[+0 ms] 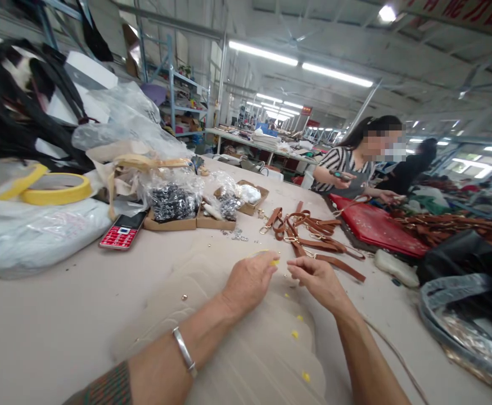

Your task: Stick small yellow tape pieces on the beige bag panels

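Layered beige sheets (229, 337) lie fanned out on the table under my forearms. Small metal studs (184, 297) and bits of yellow tape (295, 334) dot them. My left hand (248, 281) is closed over the far end of the sheets, with a small yellow piece of tape (274, 262) at its fingertips. Just right of it, my right hand (318, 280) is closed in a pinch, its fingertips a short gap from the left ones. What the right fingers hold, if anything, is too small to make out.
Brown straps (308, 230) with metal buckles lie beyond my hands. Cardboard trays (170, 225) of bagged hardware, a red phone (121, 232) and yellow tape rolls (55, 188) are at left. At right, a person (355, 163) works beside a red panel (376, 225); black bags (460, 270) sit nearer.
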